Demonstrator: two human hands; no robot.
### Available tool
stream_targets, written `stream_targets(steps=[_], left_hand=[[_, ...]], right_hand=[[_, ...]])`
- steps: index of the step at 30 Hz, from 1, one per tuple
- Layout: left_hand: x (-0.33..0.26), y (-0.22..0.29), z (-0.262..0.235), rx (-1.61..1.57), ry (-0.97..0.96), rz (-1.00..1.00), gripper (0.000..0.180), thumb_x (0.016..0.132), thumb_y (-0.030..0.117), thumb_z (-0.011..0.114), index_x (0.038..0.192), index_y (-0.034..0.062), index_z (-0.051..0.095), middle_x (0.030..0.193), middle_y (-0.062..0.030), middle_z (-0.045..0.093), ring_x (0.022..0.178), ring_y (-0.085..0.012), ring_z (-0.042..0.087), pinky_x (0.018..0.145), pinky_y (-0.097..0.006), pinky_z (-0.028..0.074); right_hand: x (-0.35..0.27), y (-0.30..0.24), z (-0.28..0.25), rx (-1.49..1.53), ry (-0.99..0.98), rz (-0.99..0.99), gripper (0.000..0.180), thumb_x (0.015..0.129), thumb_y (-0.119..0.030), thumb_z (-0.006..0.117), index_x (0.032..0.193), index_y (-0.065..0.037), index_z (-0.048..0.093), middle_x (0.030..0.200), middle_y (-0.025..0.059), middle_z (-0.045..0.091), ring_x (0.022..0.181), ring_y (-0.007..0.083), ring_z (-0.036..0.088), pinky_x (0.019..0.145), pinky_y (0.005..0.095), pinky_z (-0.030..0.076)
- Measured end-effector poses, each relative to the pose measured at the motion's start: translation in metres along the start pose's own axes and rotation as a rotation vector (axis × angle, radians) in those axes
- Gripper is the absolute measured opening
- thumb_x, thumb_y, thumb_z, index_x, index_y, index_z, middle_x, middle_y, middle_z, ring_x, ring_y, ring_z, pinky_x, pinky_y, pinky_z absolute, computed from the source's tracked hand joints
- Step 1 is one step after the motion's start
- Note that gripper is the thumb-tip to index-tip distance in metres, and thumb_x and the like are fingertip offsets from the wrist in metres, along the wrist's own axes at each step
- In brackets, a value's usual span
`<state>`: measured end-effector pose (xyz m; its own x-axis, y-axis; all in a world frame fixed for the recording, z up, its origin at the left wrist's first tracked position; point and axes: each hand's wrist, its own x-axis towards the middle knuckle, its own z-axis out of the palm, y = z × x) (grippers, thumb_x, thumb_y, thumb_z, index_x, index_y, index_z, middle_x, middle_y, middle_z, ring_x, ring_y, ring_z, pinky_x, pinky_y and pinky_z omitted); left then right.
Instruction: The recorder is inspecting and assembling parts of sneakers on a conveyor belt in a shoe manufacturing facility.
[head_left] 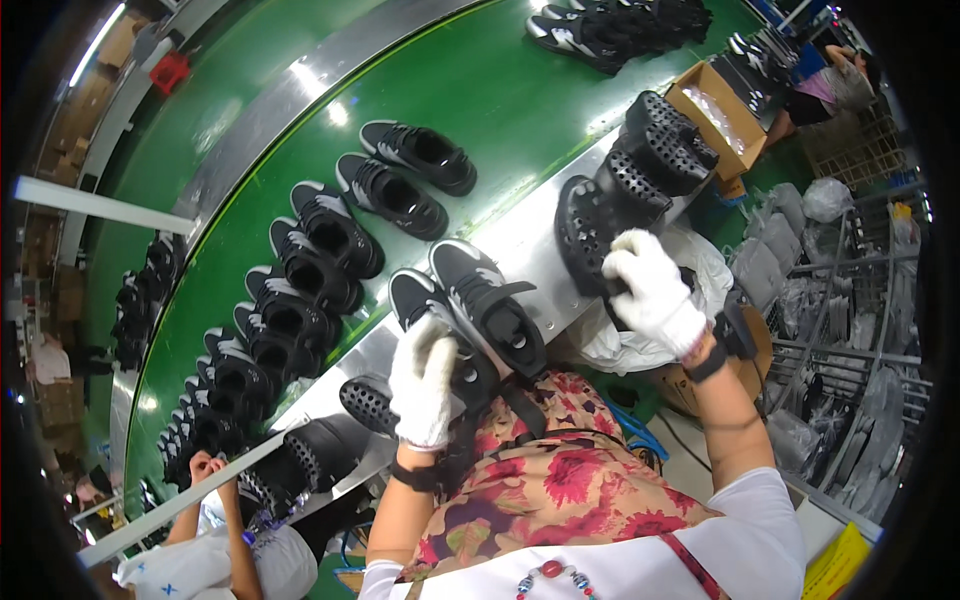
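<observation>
A pair of black and grey shoes stands side by side on the metal ledge in front of me, the right shoe [485, 295] with its strap lifted. My left hand [422, 385], in a white knit glove, is closed over the heel part of the left shoe [412, 292]. A black perforated insole [368, 404] sticks out beside that hand; whatever its fingers grip is hidden. On the right, my gloved right hand [652, 290] is closed on the near edge of another black perforated insole [582, 232], at the front of a stack of insoles [665, 150].
Rows of shoes [325, 235] stand on the green conveyor [490, 110], with more at its far end. An open cardboard box [735, 135] lies beyond the insole stack. White plastic bagging [615, 350] hangs below the ledge. Another person's hands [205, 465] are at lower left, by more insoles [320, 450].
</observation>
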<state>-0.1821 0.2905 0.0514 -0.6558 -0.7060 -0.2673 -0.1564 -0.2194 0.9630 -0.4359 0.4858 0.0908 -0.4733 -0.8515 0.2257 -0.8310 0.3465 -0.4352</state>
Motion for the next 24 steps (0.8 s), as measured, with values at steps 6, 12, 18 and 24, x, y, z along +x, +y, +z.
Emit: stream_targets(steps=[6, 12, 18, 24], left_hand=[[0.016, -0.001, 0.028, -0.759, -0.418, -0.315, 0.071, 0.095, 0.034, 0.066, 0.151, 0.0089, 0.031, 0.142, -0.0203, 0.049, 0.129, -0.0340, 0.052, 0.104, -0.046, 0.047], [0.001, -0.008, 0.057, -0.411, -0.106, -0.236, 0.044, 0.089, 0.017, 0.072, 0.125, 0.0087, 0.049, 0.101, -0.0021, 0.058, 0.088, -0.0125, 0.058, 0.077, -0.030, 0.051], [-0.006, -0.036, 0.065, 0.480, -0.037, 0.322, 0.050, 0.097, 0.028, 0.063, 0.135, -0.0007, 0.052, 0.120, -0.0158, 0.063, 0.100, -0.0257, 0.062, 0.086, -0.035, 0.050], [0.039, -0.055, 0.059, 1.362, -0.195, 0.630, 0.043, 0.081, 0.022, 0.069, 0.119, 0.0041, 0.058, 0.091, -0.0140, 0.058, 0.081, -0.0330, 0.061, 0.068, -0.043, 0.050]], right_hand=[[-0.019, -0.086, 0.038, 0.617, -0.195, -0.089, 0.040, 0.071, -0.003, 0.064, 0.111, -0.004, 0.062, 0.119, 0.0225, 0.061, 0.106, 0.0405, 0.062, 0.091, 0.0439, 0.052], [-0.046, -0.109, 0.059, 0.526, -0.105, 0.309, 0.059, 0.082, -0.032, 0.077, 0.127, 0.002, 0.058, 0.113, 0.0204, 0.067, 0.105, 0.0333, 0.067, 0.090, 0.0404, 0.053], [-0.066, -0.082, 0.041, 0.655, 0.056, 0.512, 0.037, 0.083, -0.015, 0.077, 0.113, 0.000, 0.063, 0.096, 0.0099, 0.069, 0.086, 0.0183, 0.067, 0.077, 0.0318, 0.054], [-0.080, -0.053, 0.017, 0.403, -0.182, 0.333, 0.037, 0.080, -0.023, 0.075, 0.111, -0.005, 0.065, 0.093, 0.0153, 0.069, 0.085, 0.0283, 0.069, 0.077, 0.0357, 0.054]])
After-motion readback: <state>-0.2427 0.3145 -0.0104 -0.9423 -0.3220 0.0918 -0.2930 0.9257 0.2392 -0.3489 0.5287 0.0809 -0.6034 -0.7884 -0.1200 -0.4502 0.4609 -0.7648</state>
